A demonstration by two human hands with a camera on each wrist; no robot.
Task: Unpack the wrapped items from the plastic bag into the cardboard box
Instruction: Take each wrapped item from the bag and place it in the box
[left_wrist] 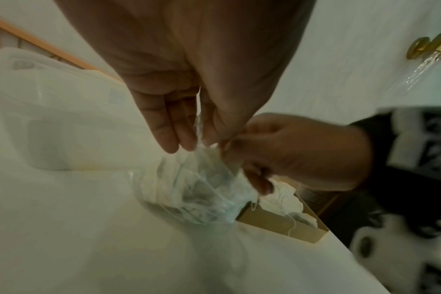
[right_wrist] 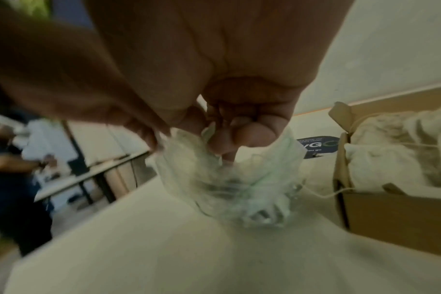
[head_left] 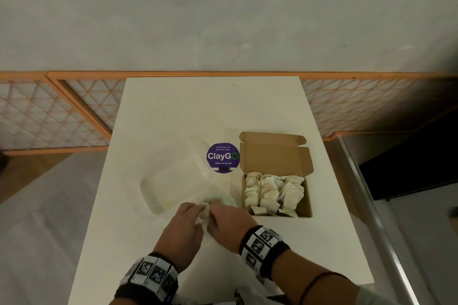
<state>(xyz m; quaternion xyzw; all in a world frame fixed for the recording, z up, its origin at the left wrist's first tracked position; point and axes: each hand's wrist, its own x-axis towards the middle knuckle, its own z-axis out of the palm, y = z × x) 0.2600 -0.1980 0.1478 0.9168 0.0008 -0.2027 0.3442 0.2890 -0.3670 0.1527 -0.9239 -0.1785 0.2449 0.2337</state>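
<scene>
A crumpled clear plastic bag [left_wrist: 196,191] [right_wrist: 229,179] [head_left: 204,214] hangs just above the white table [head_left: 173,111], held between both hands. My left hand [head_left: 184,225] [left_wrist: 189,129] pinches its top edge between thumb and fingers. My right hand [head_left: 228,220] [right_wrist: 227,139] [left_wrist: 285,151] grips the bag's other side with curled fingers. Right of the hands stands the open cardboard box [head_left: 306,203] [right_wrist: 390,222] [left_wrist: 280,222], filled with several pale wrapped items [head_left: 272,192] [right_wrist: 390,155]. What the bag holds is blurred.
A clear plastic container [head_left: 173,181] [left_wrist: 50,119] sits left of the bag. A round purple sticker [head_left: 223,157] [right_wrist: 317,147] marks the table beside the box lid. Orange lattice railing [head_left: 74,111] runs behind the table. A person [right_wrist: 13,169] is blurred at far left.
</scene>
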